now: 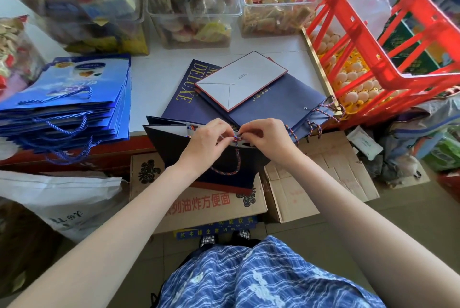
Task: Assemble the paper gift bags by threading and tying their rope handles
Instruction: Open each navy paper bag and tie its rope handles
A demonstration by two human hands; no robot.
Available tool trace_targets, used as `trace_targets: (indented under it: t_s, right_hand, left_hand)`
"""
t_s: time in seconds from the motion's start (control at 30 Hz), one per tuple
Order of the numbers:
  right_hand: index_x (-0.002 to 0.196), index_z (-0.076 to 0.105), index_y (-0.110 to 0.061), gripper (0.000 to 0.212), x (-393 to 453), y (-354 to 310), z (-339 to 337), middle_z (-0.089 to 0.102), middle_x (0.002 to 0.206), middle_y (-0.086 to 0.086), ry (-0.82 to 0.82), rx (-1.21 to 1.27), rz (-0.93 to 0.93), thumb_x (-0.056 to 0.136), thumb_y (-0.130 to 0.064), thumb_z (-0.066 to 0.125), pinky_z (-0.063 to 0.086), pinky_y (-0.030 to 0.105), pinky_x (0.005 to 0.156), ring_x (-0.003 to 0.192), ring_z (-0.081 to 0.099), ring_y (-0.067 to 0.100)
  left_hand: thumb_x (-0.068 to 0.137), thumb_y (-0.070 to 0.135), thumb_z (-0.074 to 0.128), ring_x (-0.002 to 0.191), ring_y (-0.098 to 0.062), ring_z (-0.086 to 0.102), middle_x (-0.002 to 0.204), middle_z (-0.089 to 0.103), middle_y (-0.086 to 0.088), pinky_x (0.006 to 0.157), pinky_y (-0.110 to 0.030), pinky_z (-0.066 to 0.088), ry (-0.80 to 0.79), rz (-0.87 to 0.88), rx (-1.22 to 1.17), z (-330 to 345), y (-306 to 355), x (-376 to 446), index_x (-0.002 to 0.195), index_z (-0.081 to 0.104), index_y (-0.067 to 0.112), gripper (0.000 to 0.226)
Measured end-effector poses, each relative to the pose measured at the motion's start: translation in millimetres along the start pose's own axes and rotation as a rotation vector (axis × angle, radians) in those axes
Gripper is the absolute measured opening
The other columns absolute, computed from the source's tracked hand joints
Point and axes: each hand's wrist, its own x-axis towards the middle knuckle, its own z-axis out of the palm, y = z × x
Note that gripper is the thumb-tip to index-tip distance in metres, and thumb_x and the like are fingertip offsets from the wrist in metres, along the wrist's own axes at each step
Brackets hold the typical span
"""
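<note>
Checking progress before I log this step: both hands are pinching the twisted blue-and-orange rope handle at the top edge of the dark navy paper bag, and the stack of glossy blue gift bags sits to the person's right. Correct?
Not quite. The head view shows the stack of glossy blue gift bags on the person's left, not the right. The rest holds: the left hand and right hand pinch the twisted blue-and-orange rope handle at the dark navy paper bag's top edge.

There is one view, from a wide-angle camera on the person's head, facing forward and steeply down. It sits close above the pinch where the left hand point(208, 137) and right hand point(267, 136) meet on the rope handle point(237, 158). Beyond the pinch lies the white counter point(154, 78); below it, the person's lap. Straight edges bow toward the frame's borders.
</note>
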Motion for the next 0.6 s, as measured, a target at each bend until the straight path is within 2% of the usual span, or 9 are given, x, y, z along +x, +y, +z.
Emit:
trace_targets:
  t_s: [0.07, 0.17, 0.27, 0.43, 0.5, 0.6]
  right_hand:
    - [0.092, 0.075, -0.007, 0.016, 1.2, -1.0, 1.4, 0.072, 0.086, 0.006, 0.032, 0.048, 0.026, 0.085, -0.001, 0.062, 0.049, 0.017, 0.076, 0.074, 0.062, 0.010]
    - [0.098, 0.074, -0.008, 0.020, 3.2, -4.0, 3.3, 0.072, 0.089, 0.006, 0.018, 0.054, 0.028, 0.085, 0.000, 0.060, 0.050, 0.023, 0.080, 0.079, 0.063, 0.012]
    - [0.104, 0.071, -0.009, 0.022, 2.5, -4.4, 1.2, 0.069, 0.092, 0.005, -0.075, 0.032, 0.017, 0.083, -0.006, 0.066, 0.049, 0.019, 0.078, 0.081, 0.063, 0.014]
    - [0.093, 0.071, -0.006, 0.017, -2.8, -3.2, 3.1, 0.066, 0.078, -0.001, 0.018, 0.118, 0.069, 0.076, -0.009, 0.074, 0.046, 0.006, 0.067, 0.064, 0.059, 0.000]
    - [0.093, 0.068, -0.008, 0.017, -2.9, -3.8, 4.1, 0.065, 0.080, -0.002, 0.054, 0.183, 0.123, 0.077, -0.007, 0.071, 0.046, 0.006, 0.067, 0.067, 0.058, -0.001]
    - [0.094, 0.064, -0.013, 0.018, -1.8, -3.8, 1.7, 0.067, 0.089, 0.000, 0.127, 0.272, 0.181, 0.078, -0.006, 0.067, 0.049, 0.013, 0.072, 0.078, 0.062, 0.008]
  left_hand:
    - [0.086, 0.006, 0.063, 0.078, -0.010, 0.055, 0.091, 0.060, -0.006, 0.073, -0.005, 0.038, -0.073, 0.004, -0.026, -1.1, 1.9, 1.2, 0.089, 0.065, 0.003, 0.004]
    - [0.088, 0.008, 0.060, 0.081, -0.012, 0.055, 0.094, 0.061, -0.008, 0.072, -0.005, 0.038, -0.022, -0.055, -0.048, -0.3, 2.9, 5.6, 0.093, 0.065, 0.002, 0.009]
    - [0.088, 0.010, 0.061, 0.084, -0.017, 0.059, 0.094, 0.063, -0.010, 0.075, -0.018, 0.044, 0.041, -0.127, -0.065, 0.9, 3.7, 8.9, 0.094, 0.066, 0.002, 0.011]
    - [0.085, 0.015, 0.066, 0.077, -0.012, 0.059, 0.089, 0.064, -0.005, 0.068, -0.009, 0.041, 0.054, -0.149, -0.087, -0.5, 6.7, 11.3, 0.089, 0.069, 0.007, 0.009]
    - [0.085, 0.016, 0.067, 0.073, -0.009, 0.058, 0.087, 0.064, -0.003, 0.066, -0.007, 0.041, 0.070, -0.161, -0.098, -0.5, 7.0, 9.7, 0.088, 0.069, 0.007, 0.009]
    - [0.087, 0.018, 0.064, 0.073, -0.009, 0.057, 0.088, 0.067, -0.004, 0.067, -0.010, 0.040, 0.073, -0.174, -0.032, 2.5, 6.6, 6.7, 0.092, 0.069, 0.007, 0.013]
